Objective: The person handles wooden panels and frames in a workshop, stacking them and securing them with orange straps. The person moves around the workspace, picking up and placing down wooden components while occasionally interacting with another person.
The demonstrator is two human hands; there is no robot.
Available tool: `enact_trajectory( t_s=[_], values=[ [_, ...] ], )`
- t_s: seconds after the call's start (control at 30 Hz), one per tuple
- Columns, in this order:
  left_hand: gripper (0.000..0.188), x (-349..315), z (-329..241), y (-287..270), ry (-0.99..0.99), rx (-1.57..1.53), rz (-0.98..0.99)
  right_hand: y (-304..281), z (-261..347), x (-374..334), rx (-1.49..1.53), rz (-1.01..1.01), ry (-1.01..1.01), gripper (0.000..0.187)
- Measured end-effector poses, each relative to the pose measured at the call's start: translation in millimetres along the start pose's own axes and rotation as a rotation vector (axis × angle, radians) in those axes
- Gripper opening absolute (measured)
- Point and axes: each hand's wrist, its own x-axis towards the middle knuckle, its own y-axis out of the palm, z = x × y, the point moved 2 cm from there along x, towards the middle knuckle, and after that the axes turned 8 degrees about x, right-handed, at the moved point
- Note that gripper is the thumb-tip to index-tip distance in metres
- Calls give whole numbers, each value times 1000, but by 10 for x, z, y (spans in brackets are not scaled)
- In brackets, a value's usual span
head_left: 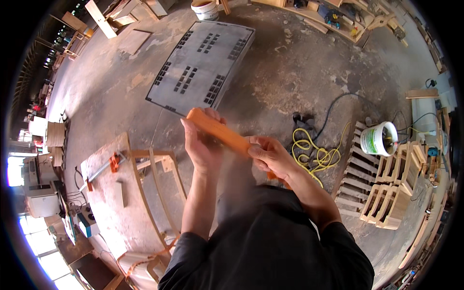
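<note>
In front of my body I hold a long, smooth orange piece [220, 131] slantwise, its upper end to the left and its lower end to the right. My left hand [205, 147] supports it from beneath near the upper end, with fingertips showing beyond its far edge. The lower end is pinched between the thumb and fingers of my right hand [270, 153]. A second bit of orange shows below the right hand, mostly hidden by it. What the orange piece is made of I cannot make out; the area under it is blurred.
On the left stands a wooden workbench [108, 193] with an orange-jawed bar clamp [114, 162]. Ahead on the floor lies a grey slotted panel [191, 65]. To the right are a coiled yellow hose [319, 157], a white bucket [377, 139], slatted wood [355, 179] and stacked wooden frames [389, 203].
</note>
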Motion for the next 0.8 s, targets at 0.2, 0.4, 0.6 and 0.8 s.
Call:
enact_trajectory(
  t_s=[0.2, 0.4, 0.6, 0.8],
  values=[
    [37, 1027, 28, -132, -201, -510, 20, 64, 448, 744, 71, 30, -39, 16],
    [45, 1775, -400, 28, 924, 1475, 152, -77, 983, 1176, -217, -208, -89, 12],
    [48, 2327, 90, 244, 523, 1585, 1075, -291, 1394, 1558, -100, -218, -55, 12],
    [49, 3135, 709, 334, -209, 579, 140, -882, 1934, 2141, -320, -110, -350, 12]
  ],
)
